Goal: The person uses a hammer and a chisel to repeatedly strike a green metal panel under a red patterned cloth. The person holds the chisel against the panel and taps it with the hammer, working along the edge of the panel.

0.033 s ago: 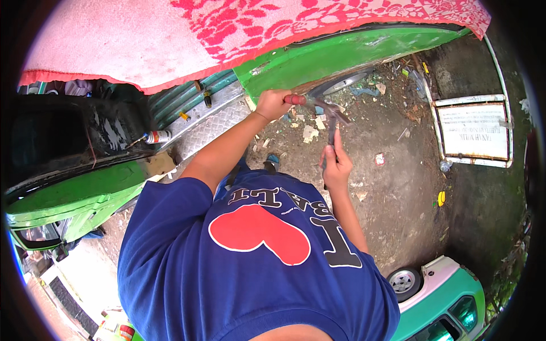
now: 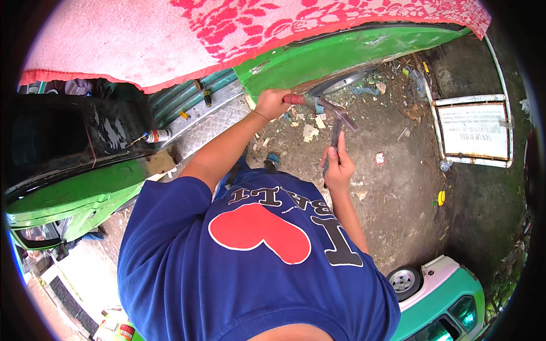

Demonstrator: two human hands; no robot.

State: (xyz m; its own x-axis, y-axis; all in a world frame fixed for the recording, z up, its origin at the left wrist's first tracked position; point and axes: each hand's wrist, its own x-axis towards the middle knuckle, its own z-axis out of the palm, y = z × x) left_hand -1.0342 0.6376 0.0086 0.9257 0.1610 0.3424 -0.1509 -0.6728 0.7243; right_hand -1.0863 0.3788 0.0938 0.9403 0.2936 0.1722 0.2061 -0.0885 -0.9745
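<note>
Gripped in my left hand (image 2: pixel 272 103) is a tool with a red handle (image 2: pixel 294 99), held out over the ground in front of me. My right hand (image 2: pixel 338 166), lower and to the right, grips a long dark tool (image 2: pixel 335 132) pointing upward, possibly a hammer. The metal ends of the two tools overlap around a greyish metal piece (image 2: pixel 343 116); whether they touch, I cannot tell. Beyond both hands is a green car panel (image 2: pixel 318 54), partly under a pink and red patterned cloth (image 2: pixel 114 40).
On the left are a dark panel (image 2: pixel 57 136), a spray can (image 2: pixel 158 136), a checker plate (image 2: pixel 202 128) and green bodywork (image 2: pixel 68 187). A wheel (image 2: pixel 335 82) and scraps lie ahead. A white framed sign (image 2: pixel 472 128) is at right, a teal-and-white car (image 2: pixel 449 301) at lower right.
The tool in my right hand and the overlapping metal ends have shifted very slightly to the right. Both hands keep their grips.
</note>
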